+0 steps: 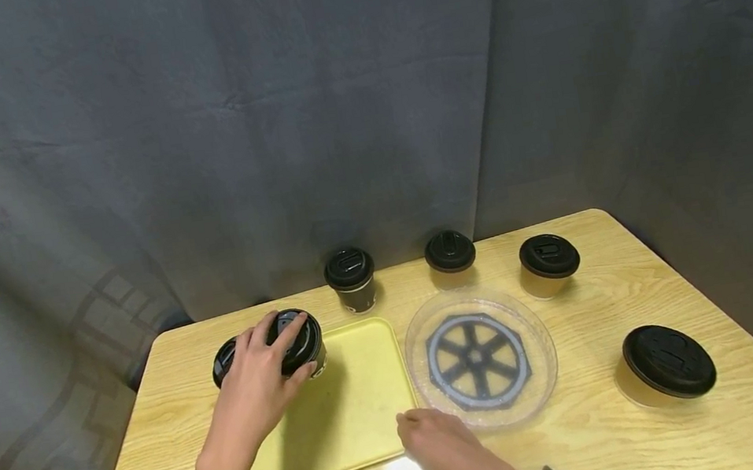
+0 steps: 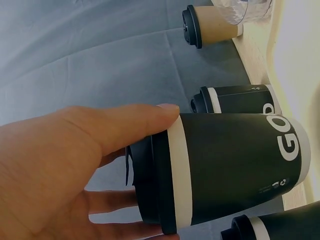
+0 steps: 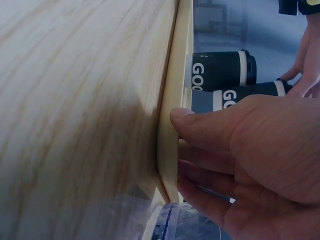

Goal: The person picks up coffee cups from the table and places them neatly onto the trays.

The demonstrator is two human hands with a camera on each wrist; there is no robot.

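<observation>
My left hand [image 1: 257,378] grips a black paper coffee cup [image 2: 235,165] by its black lid, thumb on one side and fingers on the other. The cup stands upright over the back left part of the yellow tray [image 1: 370,402]. Partly hidden behind this hand is another black-lidded cup [image 1: 223,360]. My right hand [image 1: 447,448] is at the tray's front right corner. In the right wrist view its thumb lies over the outside of the tray's rim [image 3: 170,150], with the other fingers at the rim's inner side.
Right of the tray lies a round clear plastic container [image 1: 542,356] with a dark spoked pattern. A black cup [image 1: 358,297] and brown cups [image 1: 453,276], [image 1: 543,284] stand along the back. Another brown cup [image 1: 639,384] stands at right. Grey curtains [image 1: 332,114] hang behind the table.
</observation>
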